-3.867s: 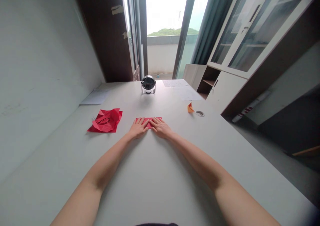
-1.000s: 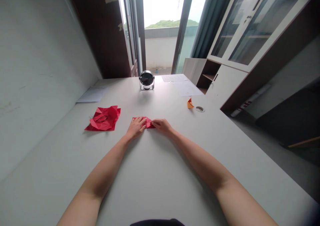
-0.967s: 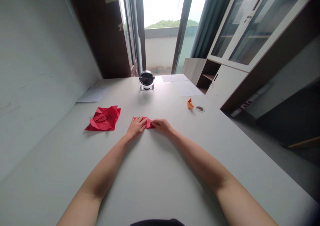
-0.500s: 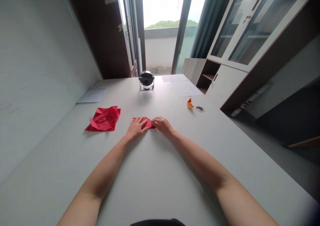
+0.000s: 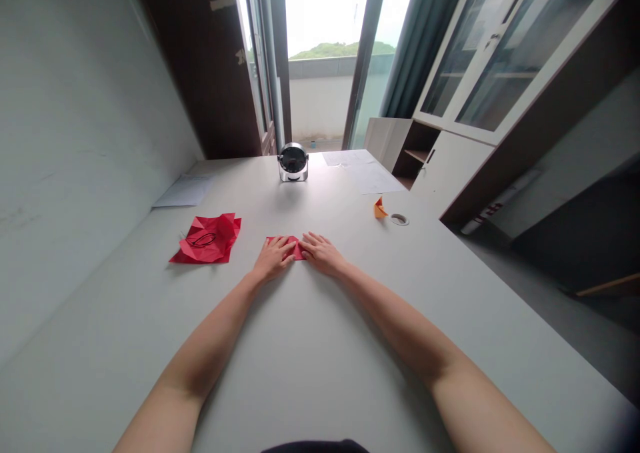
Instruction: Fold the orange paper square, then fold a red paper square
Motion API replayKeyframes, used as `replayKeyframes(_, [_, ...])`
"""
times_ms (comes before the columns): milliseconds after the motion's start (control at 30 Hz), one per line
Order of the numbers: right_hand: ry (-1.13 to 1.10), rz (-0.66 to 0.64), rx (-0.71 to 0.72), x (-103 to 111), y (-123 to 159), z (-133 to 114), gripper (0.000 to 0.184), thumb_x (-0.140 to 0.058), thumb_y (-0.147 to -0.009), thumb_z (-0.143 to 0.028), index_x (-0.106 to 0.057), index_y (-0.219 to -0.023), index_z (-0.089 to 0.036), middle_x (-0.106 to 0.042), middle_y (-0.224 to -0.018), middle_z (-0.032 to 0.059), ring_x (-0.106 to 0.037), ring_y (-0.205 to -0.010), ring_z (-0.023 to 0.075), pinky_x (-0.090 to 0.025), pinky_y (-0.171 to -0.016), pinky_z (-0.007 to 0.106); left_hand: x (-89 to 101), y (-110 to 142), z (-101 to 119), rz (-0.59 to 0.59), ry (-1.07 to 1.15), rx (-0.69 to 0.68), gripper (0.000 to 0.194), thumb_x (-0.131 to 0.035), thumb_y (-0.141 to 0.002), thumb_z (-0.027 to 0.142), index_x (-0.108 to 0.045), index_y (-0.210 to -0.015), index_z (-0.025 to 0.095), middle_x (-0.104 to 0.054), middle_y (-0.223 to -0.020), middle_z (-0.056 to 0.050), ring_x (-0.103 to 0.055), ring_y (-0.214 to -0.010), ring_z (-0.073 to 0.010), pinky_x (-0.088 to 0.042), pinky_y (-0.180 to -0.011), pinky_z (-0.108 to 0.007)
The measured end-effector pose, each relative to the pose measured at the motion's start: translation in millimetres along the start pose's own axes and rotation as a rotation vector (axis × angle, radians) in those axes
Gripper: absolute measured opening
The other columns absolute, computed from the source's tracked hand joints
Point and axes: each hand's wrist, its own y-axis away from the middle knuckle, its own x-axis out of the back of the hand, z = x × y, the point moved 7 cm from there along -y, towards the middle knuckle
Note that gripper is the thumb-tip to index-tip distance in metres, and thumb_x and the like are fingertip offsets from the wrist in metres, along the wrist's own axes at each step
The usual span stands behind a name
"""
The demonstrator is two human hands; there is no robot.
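Note:
A small folded piece of red paper (image 5: 295, 249) lies flat on the white table (image 5: 310, 346), straight ahead of me. Resting on its left part is my left hand (image 5: 273, 257), palm down with the fingers stretched out. My right hand (image 5: 321, 253) presses on the right part, its fingers extended towards the paper's middle. Both hands cover much of the paper, so its full outline is hidden.
On the left lies a creased red sheet (image 5: 220, 236) with a black cord loop (image 5: 203, 240) on it. A round black-and-silver device (image 5: 293, 161) stands at the back. To the right are an orange folded paper (image 5: 380, 208), a white ring (image 5: 399, 219) and white sheets (image 5: 375, 177).
My right hand has flattened from a bent-finger hold at the paper's right edge and now lies over that side. The left hand has stayed nearly still.

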Motion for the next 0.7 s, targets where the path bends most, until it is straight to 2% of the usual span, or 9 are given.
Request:
replayKeyframes(167, [-0.003,-0.001,-0.01,-0.9,-1.3,2.0,0.045,-0.044,-0.1,-0.037,-0.049,-0.145,-0.032,-0.042,-0.154,0.0053,-0.03,-0.147,0.0256,-0.025,-0.119,0.046,4.9,-0.1,8.3,0.005,0.063,-0.052,0.043,-0.052,-0.093,0.048,-0.059,-0.131,0.03,-0.047,-0.151,-0.003,-0.036,-0.141,-0.0261,-0.024,-0.118,-0.05])
replayKeyframes(300, [-0.006,-0.026,-0.036,-6.4,-4.4,6.1,0.05,-0.049,-0.098,-0.037,-0.045,-0.147,-0.033,-0.038,-0.156,0.0057,-0.027,-0.148,0.0262,-0.023,-0.12,0.048,6.7,-0.8,10.6,0.006,0.091,-0.054,0.039,-0.058,-0.09,0.045,-0.062,-0.125,0.029,-0.048,-0.15,-0.003,-0.037,-0.14,-0.0263,-0.025,-0.117,-0.05])
replayKeyframes(467, [0.002,-0.051,-0.064,-11.8,-9.9,9.5,0.051,-0.045,-0.099,-0.035,-0.042,-0.149,-0.035,-0.034,-0.159,0.005,-0.024,-0.149,0.0266,-0.02,-0.12,0.05,7.8,-1.5,14.6,0.017,0.125,-0.071,0.027,-0.059,-0.089,0.04,-0.064,-0.113,0.028,-0.052,-0.147,-0.002,-0.038,-0.14,-0.0252,-0.026,-0.116,-0.05])
replayKeyframes(700, [-0.01,-0.026,-0.078,-5.2,-11.1,8.5,0.049,-0.048,-0.097,-0.032,-0.047,-0.146,-0.035,-0.039,-0.156,0.0046,-0.027,-0.148,0.0269,-0.023,-0.12,0.05,7.7,-2.4,9.2,0.012,0.106,-0.006,0.03,-0.057,-0.089,0.043,-0.064,-0.115,0.028,-0.05,-0.149,-0.002,-0.037,-0.141,-0.0258,-0.023,-0.118,-0.05])
